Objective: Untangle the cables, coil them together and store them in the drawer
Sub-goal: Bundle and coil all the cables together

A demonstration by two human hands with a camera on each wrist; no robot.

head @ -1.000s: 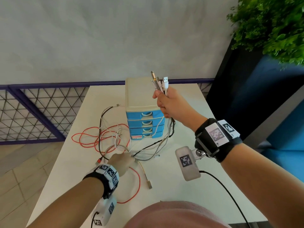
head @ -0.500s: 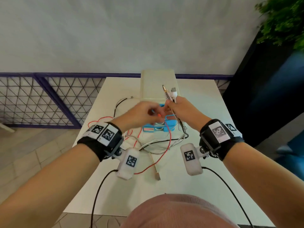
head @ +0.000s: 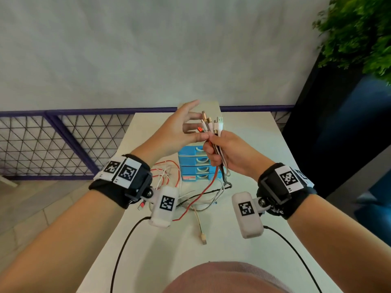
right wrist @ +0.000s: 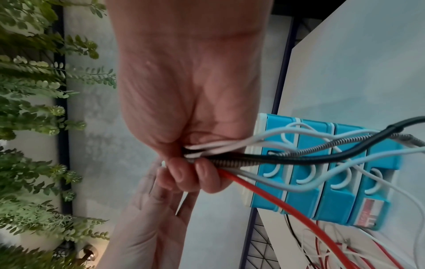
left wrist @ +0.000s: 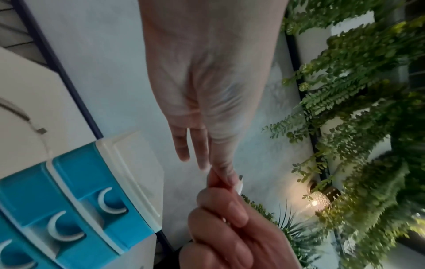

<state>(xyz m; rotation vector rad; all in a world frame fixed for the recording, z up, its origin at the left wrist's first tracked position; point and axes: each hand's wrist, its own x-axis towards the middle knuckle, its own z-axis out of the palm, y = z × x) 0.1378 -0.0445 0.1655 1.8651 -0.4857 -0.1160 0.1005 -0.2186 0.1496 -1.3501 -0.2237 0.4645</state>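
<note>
My right hand (head: 213, 153) grips a bundle of cable ends (head: 211, 123) upright above the drawer unit (head: 196, 161), a cream box with several blue drawers, all closed. The plugs stick up out of the fist. Red, black, white and metal-braided cables (right wrist: 287, 158) hang from the fist in front of the drawers. My left hand (head: 188, 125) is beside the bundle with straight, spread fingers, its thumb against the red plug (head: 200, 130) and my right thumb. The red cable (head: 201, 193) hangs down to a loose tangle (head: 167, 174) on the table.
The white table (head: 243, 261) carries a beige plug end (head: 203, 241) lying in front of the drawers. A purple mesh railing (head: 63, 140) runs behind and to the left. Green plants (head: 359, 34) and a dark panel stand at the right.
My left hand lifted the red cable end from the table up to the bundle, and now its fingers have spread open. The red end now sits in my right hand's grip, and both hands rose slightly.
</note>
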